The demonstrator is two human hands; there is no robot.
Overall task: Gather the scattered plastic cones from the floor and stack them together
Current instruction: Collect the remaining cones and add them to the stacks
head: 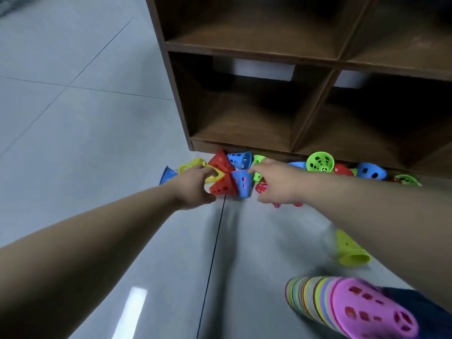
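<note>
Cones (320, 162), mid-frame: light, stiff, slick plastic, I judge; take by rim. Left hand (193, 189) grips red cone (223, 187); right hand (277, 185), spread, touches blue cone (242, 184).

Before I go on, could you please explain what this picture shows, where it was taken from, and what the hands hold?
There is no machine: a person works with bare hands, filmed by a camera on their head looking down. Coloured perforated plastic cones lie scattered on the grey tiled floor beside a brown wooden shelf unit. The left hand grips a red perforated plastic cone; the right hand touches a blue perforated plastic cone. A stack of nested cones lies nearby.
</note>
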